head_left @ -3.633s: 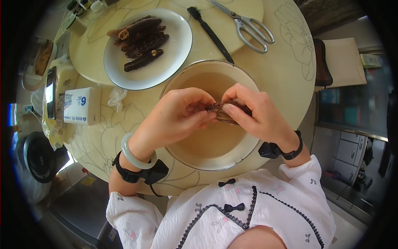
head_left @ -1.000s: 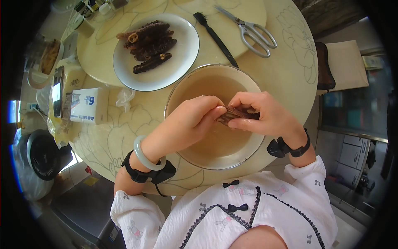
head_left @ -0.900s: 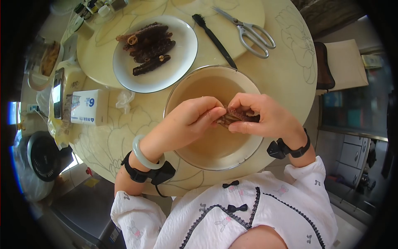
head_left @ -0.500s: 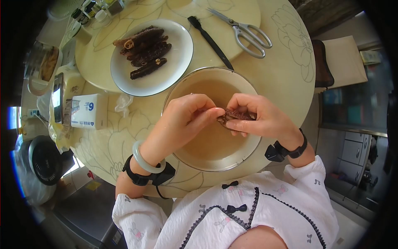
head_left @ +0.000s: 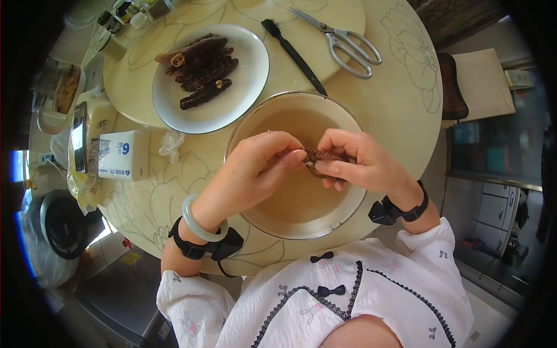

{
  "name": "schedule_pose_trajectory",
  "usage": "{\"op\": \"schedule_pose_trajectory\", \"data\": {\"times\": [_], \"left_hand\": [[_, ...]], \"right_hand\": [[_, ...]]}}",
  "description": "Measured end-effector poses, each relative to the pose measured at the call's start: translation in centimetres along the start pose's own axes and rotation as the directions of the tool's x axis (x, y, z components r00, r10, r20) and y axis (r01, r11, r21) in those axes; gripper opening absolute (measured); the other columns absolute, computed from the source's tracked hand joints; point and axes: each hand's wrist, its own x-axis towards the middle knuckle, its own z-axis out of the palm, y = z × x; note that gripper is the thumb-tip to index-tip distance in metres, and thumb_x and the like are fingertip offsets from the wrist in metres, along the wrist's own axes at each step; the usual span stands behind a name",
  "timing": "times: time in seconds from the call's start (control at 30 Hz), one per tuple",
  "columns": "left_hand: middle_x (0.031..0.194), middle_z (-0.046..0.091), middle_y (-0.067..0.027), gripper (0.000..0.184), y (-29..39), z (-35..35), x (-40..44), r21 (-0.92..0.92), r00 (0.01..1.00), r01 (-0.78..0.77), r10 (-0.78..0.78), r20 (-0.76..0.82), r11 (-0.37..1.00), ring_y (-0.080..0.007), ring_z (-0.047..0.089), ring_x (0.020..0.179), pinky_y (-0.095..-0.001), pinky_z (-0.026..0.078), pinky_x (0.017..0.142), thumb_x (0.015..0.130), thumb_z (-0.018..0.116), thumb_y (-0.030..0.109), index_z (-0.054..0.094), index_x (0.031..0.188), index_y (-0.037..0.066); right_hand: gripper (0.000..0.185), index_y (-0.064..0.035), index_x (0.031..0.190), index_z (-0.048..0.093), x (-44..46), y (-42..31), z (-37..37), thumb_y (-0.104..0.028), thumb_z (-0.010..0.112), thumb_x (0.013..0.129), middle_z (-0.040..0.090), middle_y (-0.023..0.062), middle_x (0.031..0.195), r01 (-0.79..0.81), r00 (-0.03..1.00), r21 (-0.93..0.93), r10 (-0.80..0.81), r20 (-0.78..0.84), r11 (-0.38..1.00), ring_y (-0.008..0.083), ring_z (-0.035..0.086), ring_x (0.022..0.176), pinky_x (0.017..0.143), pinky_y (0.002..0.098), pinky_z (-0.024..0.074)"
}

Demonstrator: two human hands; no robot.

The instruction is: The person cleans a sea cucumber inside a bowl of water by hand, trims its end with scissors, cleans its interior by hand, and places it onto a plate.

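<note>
Over a white enamel basin [head_left: 255,216] of cloudy brownish water, a dark bumpy piece that looks like a sea cucumber [head_left: 318,158] is between my hands. My right hand [head_left: 362,162] grips its body, with the thumb on the near side. My left hand [head_left: 264,168] pinches its left end between thumb and forefinger. Behind the basin at the left, a white plate [head_left: 246,87] bears several similar dark pieces [head_left: 203,66]. A black brush [head_left: 295,57] lies between the plate and the silver scissors [head_left: 342,42].
A white packet [head_left: 123,155] and crumpled clear plastic [head_left: 170,145] lie on the round table [head_left: 174,191] at the left, beside a phone [head_left: 79,137]. Small jars [head_left: 111,43] stand at the back left. A chair [head_left: 478,84] is beyond the right edge.
The piece has turned in my fingers, and its pale inside edge now shows near my left fingertips. Both hands have shifted slightly left in view since about a second ago.
</note>
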Motion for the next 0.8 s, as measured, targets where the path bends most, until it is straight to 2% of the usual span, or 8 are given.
{"op": "schedule_pose_trajectory", "data": {"times": [0.07, 0.27, 0.33, 0.47, 0.53, 0.57, 0.63, 0.8], "left_hand": [[0.078, 0.06, -0.0116, 0.013, 0.1, -0.2, 0.0, -0.024, 1.0, 0.022, -0.022, 0.009, 0.999, -0.0202, 0.056, 0.068, -0.0319, 0.046, 0.063, 0.094, 0.063, 0.011, 0.063, 0.097, -0.001], [0.078, 0.06, -0.0146, 0.009, 1.7, -1.1, -0.3, 0.214, 0.998, -0.056, 0.047, 0.048, 0.975, -0.0286, 0.058, 0.071, -0.0367, 0.046, 0.065, 0.092, 0.062, 0.009, 0.061, 0.092, 0.0], [0.08, 0.06, -0.0084, 0.005, 1.4, -1.2, -0.3, 0.363, 0.974, -0.226, 0.219, 0.061, 0.904, -0.0196, 0.057, 0.072, -0.0305, 0.046, 0.067, 0.093, 0.061, 0.005, 0.061, 0.094, 0.0], [0.08, 0.061, -0.0086, 0.006, 1.9, -1.3, -0.5, 0.448, 0.97, -0.232, 0.24, 0.038, 0.863, -0.021, 0.057, 0.072, -0.0317, 0.046, 0.067, 0.091, 0.062, 0.004, 0.061, 0.095, 0.0], [0.079, 0.061, -0.0128, 0.006, 2.5, -1.5, -0.6, 0.34, 0.992, -0.076, 0.107, -0.073, 0.937, -0.0333, 0.058, 0.078, -0.04, 0.047, 0.069, 0.09, 0.062, 0.007, 0.059, 0.089, 0.001], [0.079, 0.061, -0.0128, 0.006, 2.7, -1.6, -0.6, 0.339, 0.992, -0.076, 0.106, -0.072, 0.938, -0.0333, 0.058, 0.078, -0.04, 0.047, 0.069, 0.09, 0.062, 0.007, 0.059, 0.089, 0.001], [0.08, 0.062, -0.0104, 0.004, 3.0, -2.0, -0.6, 0.383, 0.998, -0.06, 0.064, 0.001, 0.922, -0.0261, 0.058, 0.075, -0.0344, 0.047, 0.068, 0.087, 0.065, 0.003, 0.063, 0.09, 0.001], [0.081, 0.061, -0.01, 0.006, 1.2, -1.0, -0.4, 0.547, 0.98, -0.198, 0.151, 0.131, 0.813, -0.0281, 0.059, 0.08, -0.0368, 0.049, 0.071, 0.084, 0.068, 0.006, 0.065, 0.088, 0.002]], "right_hand": [[0.011, -0.0003, 0.098, 0.055, 0.0, 0.0, -0.2, -0.01, 0.06, 0.096, 0.064, 0.0032, 0.081, -0.001, 1.0, -0.014, 0.001, 0.01, 1.0, 0.0063, 0.061, 0.07, 0.057, 0.0205, 0.0482], [0.008, -0.0006, 0.095, 0.055, 0.1, -0.2, 0.1, -0.007, 0.058, 0.096, 0.062, 0.0023, 0.077, 0.018, 0.999, -0.113, -0.021, -0.028, 0.993, 0.0055, 0.059, 0.065, 0.054, 0.0202, 0.047], [0.008, -0.0004, 0.094, 0.055, 0.2, -0.1, 0.3, -0.007, 0.058, 0.096, 0.062, 0.0023, 0.075, 0.019, 0.999, -0.183, -0.027, -0.04, 0.983, 0.0056, 0.059, 0.063, 0.053, 0.0205, 0.0465], [0.01, 0.0, 0.092, 0.055, 0.3, -0.1, 0.4, -0.008, 0.059, 0.096, 0.063, 0.0023, 0.073, 0.07, 0.992, -0.246, -0.093, -0.08, 0.967, 0.0058, 0.059, 0.062, 0.052, 0.0211, 0.0464], [0.01, 0.0002, 0.093, 0.055, 0.3, -0.1, 0.4, -0.008, 0.059, 0.096, 0.063, 0.0022, 0.072, 0.05, 0.994, -0.24, -0.072, -0.085, 0.97, 0.0058, 0.059, 0.062, 0.053, 0.0212, 0.0465], [0.01, 0.0003, 0.093, 0.055, 0.3, 0.0, 0.4, -0.008, 0.059, 0.096, 0.063, 0.0021, 0.072, 0.06, 0.992, -0.224, -0.082, -0.091, 0.973, 0.0058, 0.059, 0.062, 0.053, 0.0212, 0.0466], [0.01, 0.0005, 0.093, 0.055, 0.3, 0.0, 0.4, -0.008, 0.059, 0.096, 0.063, 0.002, 0.071, 0.068, 0.991, -0.208, -0.09, -0.099, 0.976, 0.0058, 0.059, 0.062, 0.053, 0.0213, 0.0467], [0.009, 0.0004, 0.093, 0.056, 0.5, 0.0, 0.5, -0.008, 0.059, 0.096, 0.062, 0.0019, 0.07, 0.061, 0.99, -0.224, -0.087, -0.107, 0.973, 0.0061, 0.059, 0.061, 0.053, 0.0218, 0.0464]]}}
